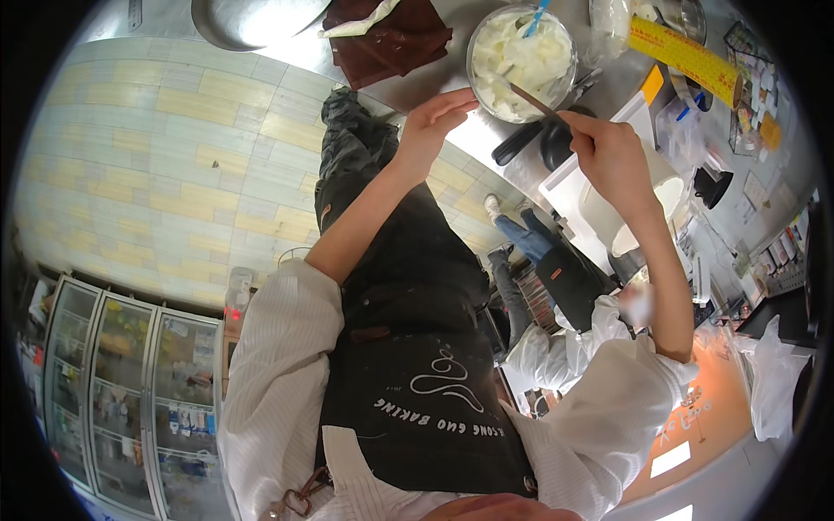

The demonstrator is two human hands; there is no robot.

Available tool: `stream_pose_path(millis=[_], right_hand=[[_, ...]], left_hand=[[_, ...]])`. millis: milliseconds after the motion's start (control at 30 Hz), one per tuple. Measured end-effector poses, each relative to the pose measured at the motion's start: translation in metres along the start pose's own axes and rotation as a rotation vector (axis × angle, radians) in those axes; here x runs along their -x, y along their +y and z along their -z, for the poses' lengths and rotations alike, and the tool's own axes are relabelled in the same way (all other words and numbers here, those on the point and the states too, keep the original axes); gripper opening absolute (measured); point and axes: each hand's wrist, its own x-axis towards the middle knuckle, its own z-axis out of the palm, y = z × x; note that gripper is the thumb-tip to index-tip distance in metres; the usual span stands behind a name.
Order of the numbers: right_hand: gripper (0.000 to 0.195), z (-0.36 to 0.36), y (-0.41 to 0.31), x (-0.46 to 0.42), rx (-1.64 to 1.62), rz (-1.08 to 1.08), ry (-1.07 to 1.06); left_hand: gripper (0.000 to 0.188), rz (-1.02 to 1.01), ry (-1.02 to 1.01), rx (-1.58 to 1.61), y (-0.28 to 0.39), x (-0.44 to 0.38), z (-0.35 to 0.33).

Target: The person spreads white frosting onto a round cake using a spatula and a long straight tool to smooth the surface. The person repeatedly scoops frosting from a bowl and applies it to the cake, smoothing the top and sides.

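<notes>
A clear round bowl (568, 81) of whipped white cream (521, 52) stands at the steel counter's edge. My right hand (609, 156) grips the brown handle of a spatula (531, 99), whose tip lies in the cream. My left hand (433, 127) is at the bowl's near left rim, fingers stretched out; whether they touch it is hard to tell. A blue utensil (537, 18) also sticks up out of the cream.
Left of the bowl lies a dark red cloth (391, 45), beyond it a round metal pan (257, 19). To the right are a yellow roll (684, 58), a black-handled item (518, 142) and a white tub (664, 185). A co-worker (573, 293) stands at my right.
</notes>
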Motion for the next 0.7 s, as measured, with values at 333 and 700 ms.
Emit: stream_pose_path(millis=[333,700], right_hand=[[0.029,0.024,0.006,0.029,-0.59,-0.342,-0.201],[0.033,0.092,0.025,0.152,-0.375,-0.419,0.083]], left_hand=[[0.039,0.046,-0.016,-0.033,0.0,0.003,0.008],[0.033,0.229,-0.192,-0.126,-0.023,0.022,-0.003]])
